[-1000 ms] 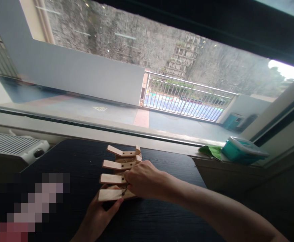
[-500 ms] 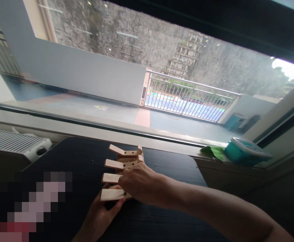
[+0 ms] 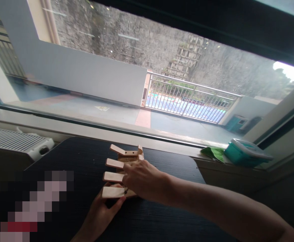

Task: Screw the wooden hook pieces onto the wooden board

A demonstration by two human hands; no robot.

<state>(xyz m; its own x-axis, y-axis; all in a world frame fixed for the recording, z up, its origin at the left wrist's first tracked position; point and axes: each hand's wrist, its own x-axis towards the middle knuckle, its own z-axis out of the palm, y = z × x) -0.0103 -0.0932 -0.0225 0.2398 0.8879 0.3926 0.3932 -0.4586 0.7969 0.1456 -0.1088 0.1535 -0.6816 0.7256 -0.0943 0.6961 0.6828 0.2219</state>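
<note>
A light wooden rack [image 3: 130,158] with several angled pegs lies on the dark table [image 3: 177,222]. My left hand [image 3: 103,208] grips its near end, with the thumb beside the nearest peg [image 3: 113,192] and fingers partly hidden behind it. My right hand [image 3: 142,176] rests over the middle of the rack with its fingers curled in, at the bases of the middle pegs. What those fingertips hold, if anything, is hidden. Dark screw heads show on the farthest peg [image 3: 116,149].
A white radiator [image 3: 13,141] stands at the left under the window. On the sill at the right are a green cloth [image 3: 214,153] and a teal box [image 3: 245,153] with a clear lid. A pixelated patch covers the lower left.
My right hand has shifted slightly to the right and up along the rack. My left hand keeps its grip. The view has moved a little.
</note>
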